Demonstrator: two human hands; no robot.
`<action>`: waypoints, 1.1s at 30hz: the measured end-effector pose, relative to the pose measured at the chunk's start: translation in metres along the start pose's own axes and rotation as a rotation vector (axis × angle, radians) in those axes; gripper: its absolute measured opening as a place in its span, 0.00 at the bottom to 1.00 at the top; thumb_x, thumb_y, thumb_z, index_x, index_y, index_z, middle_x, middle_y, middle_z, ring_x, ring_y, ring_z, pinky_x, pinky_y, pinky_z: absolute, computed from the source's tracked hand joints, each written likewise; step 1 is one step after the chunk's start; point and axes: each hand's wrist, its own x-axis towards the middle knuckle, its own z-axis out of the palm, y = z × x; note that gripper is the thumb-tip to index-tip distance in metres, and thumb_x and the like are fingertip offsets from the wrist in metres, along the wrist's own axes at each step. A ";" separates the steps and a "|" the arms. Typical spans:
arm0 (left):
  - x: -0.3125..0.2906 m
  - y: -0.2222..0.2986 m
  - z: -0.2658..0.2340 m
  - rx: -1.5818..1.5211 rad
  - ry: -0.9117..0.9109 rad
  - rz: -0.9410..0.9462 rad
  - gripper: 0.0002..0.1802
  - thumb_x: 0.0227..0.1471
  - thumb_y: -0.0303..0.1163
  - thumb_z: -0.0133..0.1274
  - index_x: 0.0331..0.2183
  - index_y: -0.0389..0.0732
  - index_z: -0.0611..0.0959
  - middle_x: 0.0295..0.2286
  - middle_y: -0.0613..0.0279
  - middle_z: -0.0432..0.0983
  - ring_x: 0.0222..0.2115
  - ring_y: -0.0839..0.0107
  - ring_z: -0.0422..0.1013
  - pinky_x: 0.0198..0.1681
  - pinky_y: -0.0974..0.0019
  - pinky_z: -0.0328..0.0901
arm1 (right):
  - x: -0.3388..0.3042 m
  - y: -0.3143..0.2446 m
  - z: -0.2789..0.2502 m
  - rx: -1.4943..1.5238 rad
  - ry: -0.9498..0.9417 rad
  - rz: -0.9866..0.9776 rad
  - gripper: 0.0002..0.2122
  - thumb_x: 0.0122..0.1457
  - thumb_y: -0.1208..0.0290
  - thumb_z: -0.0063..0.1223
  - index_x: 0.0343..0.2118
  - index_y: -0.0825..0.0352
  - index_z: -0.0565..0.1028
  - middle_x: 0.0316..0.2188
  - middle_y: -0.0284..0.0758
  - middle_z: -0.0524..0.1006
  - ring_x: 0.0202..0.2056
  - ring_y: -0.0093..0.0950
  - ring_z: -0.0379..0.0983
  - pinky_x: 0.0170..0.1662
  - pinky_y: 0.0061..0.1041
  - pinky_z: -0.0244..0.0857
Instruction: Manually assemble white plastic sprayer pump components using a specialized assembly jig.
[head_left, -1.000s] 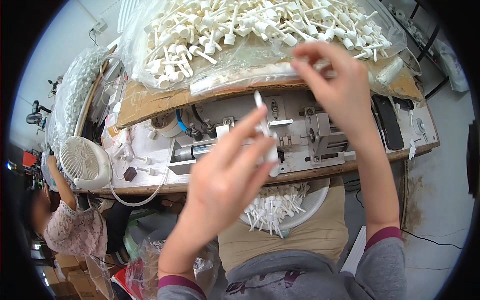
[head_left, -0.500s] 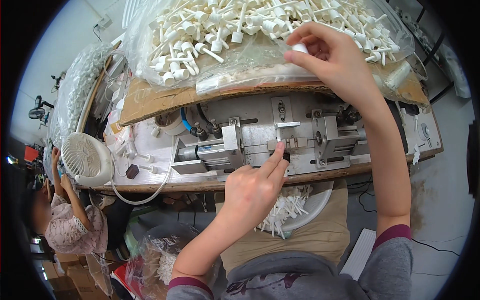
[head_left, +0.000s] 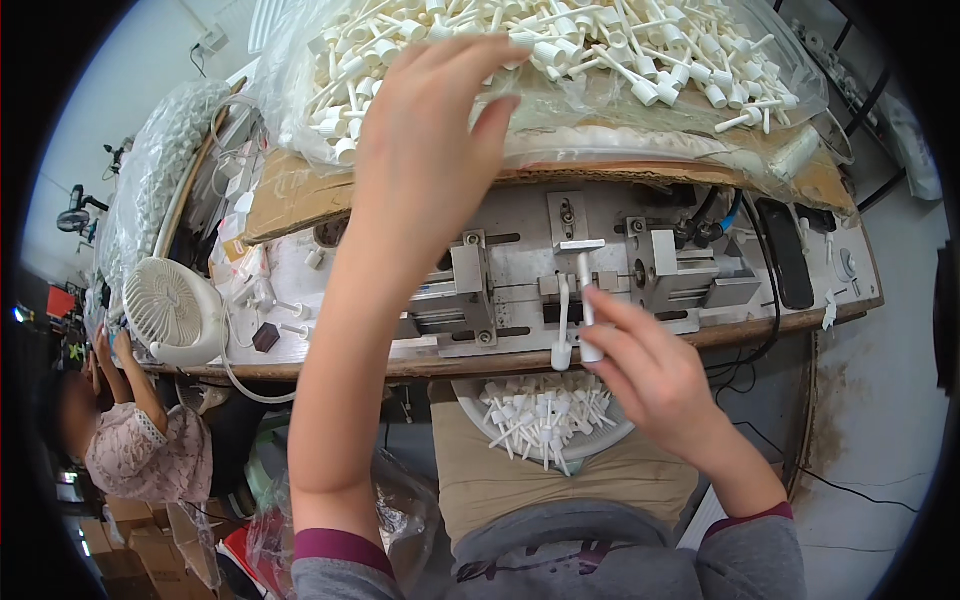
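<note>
My left hand (head_left: 435,135) reaches over the front of a heap of white ribbed caps with stems (head_left: 640,55). Its thumb stands apart from the fingers, and I see nothing between them. Down at the metal fixture (head_left: 605,283), my right hand (head_left: 650,375) pinches a white capped stick (head_left: 588,300), cap end toward me and stem pointing at a small metal plate (head_left: 581,246). Just left of it, apart from my fingers, a second white capped stick (head_left: 563,325) hangs at the front of the fixture, cap downward.
Clamp blocks (head_left: 470,290) flank the fixture on the bench. Below the bench edge, a white basin (head_left: 480,425) of capped sticks rests on my lap. A white fan (head_left: 173,312) stands left, a dark phone (head_left: 784,253) right. Another person (head_left: 150,440) works at far left.
My left hand has gone from the fixture up to the heap. My right hand has come down from the heap to the fixture with a capped stick. The lap basin sits further left.
</note>
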 end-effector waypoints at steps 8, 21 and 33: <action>0.023 -0.034 0.059 0.150 -0.286 -0.043 0.14 0.49 0.27 0.59 0.41 0.42 0.86 0.36 0.56 0.82 0.35 0.60 0.79 0.40 0.59 0.72 | 0.008 -0.004 0.016 -0.314 -0.242 -0.052 0.12 0.46 0.77 0.58 0.36 0.71 0.76 0.49 0.48 0.79 0.13 0.26 0.68 0.20 0.23 0.66; -0.042 0.047 -0.043 -0.497 -0.244 -0.551 0.17 0.42 0.20 0.68 0.39 0.36 0.87 0.43 0.55 0.78 0.33 0.74 0.77 0.37 0.72 0.77 | 0.067 0.015 -0.020 0.075 -0.137 0.083 0.11 0.51 0.69 0.64 0.35 0.68 0.77 0.33 0.41 0.81 0.24 0.33 0.78 0.28 0.31 0.72; -0.123 0.114 -0.018 -0.036 -0.523 -0.203 0.14 0.44 0.29 0.65 0.37 0.40 0.85 0.46 0.58 0.81 0.18 0.69 0.73 0.24 0.69 0.68 | 0.188 0.064 0.012 -0.165 -0.176 -0.006 0.11 0.57 0.69 0.60 0.39 0.70 0.78 0.36 0.39 0.76 0.39 0.35 0.75 0.45 0.31 0.68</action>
